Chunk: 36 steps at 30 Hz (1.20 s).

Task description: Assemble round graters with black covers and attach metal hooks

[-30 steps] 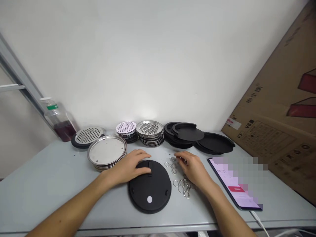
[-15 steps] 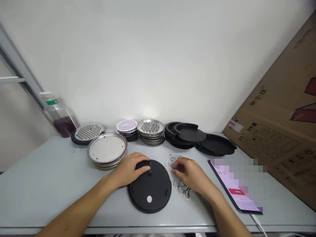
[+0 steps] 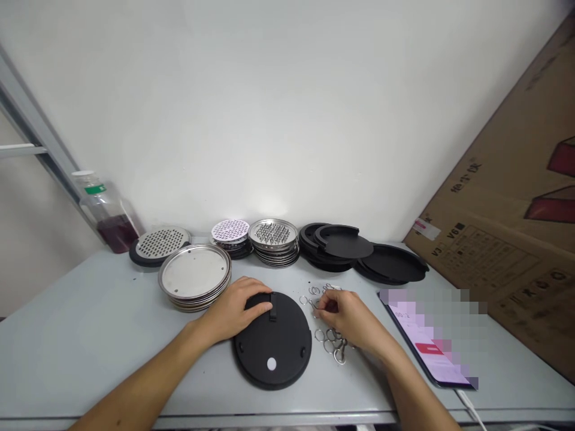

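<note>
My left hand (image 3: 237, 306) grips the upper left edge of a round black disc (image 3: 281, 344), with its thumb and fingers beside a small black clip (image 3: 273, 306). The disc lies flat on the grey table and has a white dot near its front. To its right, my right hand (image 3: 344, 311) is closed in a pinch at a thin metal ring (image 3: 315, 305). How firmly the ring is held is partly hidden by the fingers. Several loose metal rings (image 3: 329, 346) lie around that hand, some overlapping.
Behind stand stacked steel plates (image 3: 195, 272), grater discs (image 3: 273, 233), a perforated disc (image 3: 164, 242) and black round covers (image 3: 341, 242). A bottle of dark liquid (image 3: 114, 224) is at the left. A phone (image 3: 426, 341) with a cable and a large cardboard box (image 3: 503, 239) are at the right.
My right hand has moved very slightly, its fingertips drawing together among the rings. My left hand and the black disc stay in place.
</note>
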Available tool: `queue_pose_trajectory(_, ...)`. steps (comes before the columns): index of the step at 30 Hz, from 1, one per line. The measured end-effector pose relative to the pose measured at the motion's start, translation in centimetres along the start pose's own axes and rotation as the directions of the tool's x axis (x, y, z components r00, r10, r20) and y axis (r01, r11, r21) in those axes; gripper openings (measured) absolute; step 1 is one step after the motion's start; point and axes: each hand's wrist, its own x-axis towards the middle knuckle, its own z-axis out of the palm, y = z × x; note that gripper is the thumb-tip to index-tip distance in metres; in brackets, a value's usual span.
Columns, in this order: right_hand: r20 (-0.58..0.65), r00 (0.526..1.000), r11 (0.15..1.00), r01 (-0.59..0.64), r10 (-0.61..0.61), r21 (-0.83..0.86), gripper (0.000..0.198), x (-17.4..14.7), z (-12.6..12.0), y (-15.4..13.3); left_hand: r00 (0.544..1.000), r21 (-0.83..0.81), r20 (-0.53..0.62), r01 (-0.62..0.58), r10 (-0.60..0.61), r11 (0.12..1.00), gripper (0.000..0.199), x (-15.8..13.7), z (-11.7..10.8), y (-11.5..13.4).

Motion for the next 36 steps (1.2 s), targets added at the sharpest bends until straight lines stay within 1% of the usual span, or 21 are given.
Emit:
queue_pose_trajectory(3,0.045,0.999,0.987,-0.019,0.012,0.161,0.013,0.0,-0.5,-0.7,0.999,-0.01,-0.039,0.006,-0.006,1.0,0.021,0.1,0.1,-0.1)
queue_pose_trajectory(6,0.054,0.998,0.947,0.019,-0.038,0.322,0.018,0.2,-1.0,-2.6,0.997,-0.036,-0.08,0.018,-0.021,0.999,0.018,0.5,0.0,0.2)
queue_pose_trajectory(8,0.048,0.996,0.924,0.049,-0.072,0.38,0.019,0.8,-1.1,-4.1,0.996,-0.05,-0.084,0.004,-0.008,0.999,0.022,1.0,-0.4,0.8)
queue_pose_trajectory(12,0.095,0.993,0.881,0.014,-0.066,0.473,0.016,3.0,-0.3,-6.3,0.995,-0.039,-0.041,-0.089,0.087,0.995,0.044,1.9,-1.4,2.0)
queue_pose_trajectory(14,0.106,0.993,0.847,-0.011,-0.053,0.531,0.014,3.9,0.6,-6.7,0.987,-0.007,-0.062,-0.15,0.149,0.989,0.044,2.2,-1.5,2.1)
queue_pose_trajectory(17,0.108,0.994,0.794,-0.046,-0.025,0.606,0.013,4.4,1.9,-6.6,0.965,0.033,-0.16,-0.207,0.21,0.978,0.035,2.2,-0.9,1.5)
queue_pose_trajectory(19,0.126,0.992,0.774,-0.071,-0.011,0.629,0.014,4.0,2.7,-6.4,0.95,0.044,-0.228,-0.211,0.216,0.976,0.029,1.8,-0.2,1.1)
queue_pose_trajectory(21,0.15,0.989,0.772,-0.092,-0.005,0.629,0.013,3.5,3.1,-6.3,0.945,0.05,-0.253,-0.202,0.208,0.978,0.023,1.3,0.3,0.9)
queue_pose_trajectory(24,0.184,0.983,0.77,-0.111,-0.008,0.628,0.014,2.9,3.2,-6.2,0.953,0.024,-0.236,-0.19,0.19,0.982,0.016,0.8,0.7,1.2)
queue_pose_trajectory(27,0.23,0.973,0.754,-0.137,-0.02,0.642,0.021,2.7,3.2,-6.1,0.964,-0.033,-0.212,-0.174,0.163,0.984,0.014,0.6,0.8,1.7)
queue_pose_trajectory(31,0.265,0.96,0.736,-0.113,-0.093,0.668,0.032,2.6,3.1,-5.9,0.982,-0.12,-0.163,-0.115,0.095,0.986,0.011,0.6,0.8,2.0)
queue_pose_trajectory(33,0.28,0.95,0.753,-0.085,-0.136,0.652,0.032,2.6,2.8,-5.8,0.989,-0.168,-0.142,-0.068,0.044,0.983,0.01,0.5,0.8,2.1)
queue_pose_trajectory(35,0.276,0.946,0.804,-0.031,-0.168,0.593,0.028,2.6,2.2,-5.6,0.99,-0.202,-0.144,-0.032,0.003,0.979,0.01,0.5,0.7,2.2)
queue_pose_trajectory(36,0.241,0.956,0.843,0.012,-0.167,0.537,0.026,2.7,1.8,-5.4,0.988,-0.208,-0.153,-0.019,-0.013,0.978,0.009,0.5,0.7,2.3)
